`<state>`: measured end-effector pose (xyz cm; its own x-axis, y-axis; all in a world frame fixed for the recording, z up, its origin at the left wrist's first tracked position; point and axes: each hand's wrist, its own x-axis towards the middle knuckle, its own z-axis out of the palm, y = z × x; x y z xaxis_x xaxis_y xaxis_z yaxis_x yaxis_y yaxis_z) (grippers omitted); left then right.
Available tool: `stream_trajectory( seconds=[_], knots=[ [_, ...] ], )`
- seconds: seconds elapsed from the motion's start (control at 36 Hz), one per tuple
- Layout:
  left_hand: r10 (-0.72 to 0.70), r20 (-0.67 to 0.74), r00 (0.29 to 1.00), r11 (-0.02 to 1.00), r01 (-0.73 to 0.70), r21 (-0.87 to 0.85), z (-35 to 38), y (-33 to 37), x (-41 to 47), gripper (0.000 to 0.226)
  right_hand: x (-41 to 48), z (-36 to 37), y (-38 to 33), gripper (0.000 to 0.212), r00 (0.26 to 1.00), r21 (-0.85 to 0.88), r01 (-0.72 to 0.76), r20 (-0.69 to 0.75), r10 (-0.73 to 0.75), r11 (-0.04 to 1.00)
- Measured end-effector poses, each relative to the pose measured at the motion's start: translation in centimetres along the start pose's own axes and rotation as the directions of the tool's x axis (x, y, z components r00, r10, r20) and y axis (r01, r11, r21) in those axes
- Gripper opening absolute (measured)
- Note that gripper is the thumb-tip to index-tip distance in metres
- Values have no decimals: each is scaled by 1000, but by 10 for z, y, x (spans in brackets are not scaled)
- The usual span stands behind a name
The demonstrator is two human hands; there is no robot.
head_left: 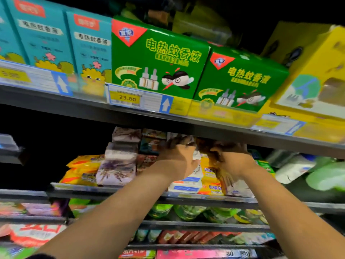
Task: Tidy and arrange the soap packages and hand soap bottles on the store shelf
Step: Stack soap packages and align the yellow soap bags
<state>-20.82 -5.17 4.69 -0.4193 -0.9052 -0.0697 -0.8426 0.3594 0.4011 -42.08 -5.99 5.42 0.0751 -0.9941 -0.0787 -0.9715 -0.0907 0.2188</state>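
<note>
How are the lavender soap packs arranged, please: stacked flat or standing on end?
Stacked flat: the lavender soap packs lie one atop another, reaching just under the upper shelf.

Quick count from where I'm standing: two green cardboard boxes (pixel 160 58) at 12 o'clock, three teal cardboard boxes (pixel 43 36) at 10 (leftmost cut off), three blue-edged price tags (pixel 138 100) along the rail, three lavender-print soap packs (pixel 116 172) stacked at 8, two orange-yellow plastic packs (pixel 84 161) left of those, one brown-patterned plastic pack (pixel 222 172) at 4.
</note>
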Motion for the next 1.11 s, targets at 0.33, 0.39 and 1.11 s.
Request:
stream_trajectory(
  seconds=[0.33, 0.39, 1.11],
  knots=[
    [-28, -41, 999, 995, 32, 96, 46, 5, 25, 73, 17, 33, -1, 82, 995, -21, 60, 85, -58, 998],
    [-10, -62, 998, 994, 17, 111, 47, 4, 26, 74, 18, 35, -1, 82, 996, -30, 61, 68, -59, 998],
    [24, -64, 998, 991, -16, 131, 36, 2, 20, 72, -9, 6, 8, 29, 952, 598, -293, 107, 288, 746]
  ],
)
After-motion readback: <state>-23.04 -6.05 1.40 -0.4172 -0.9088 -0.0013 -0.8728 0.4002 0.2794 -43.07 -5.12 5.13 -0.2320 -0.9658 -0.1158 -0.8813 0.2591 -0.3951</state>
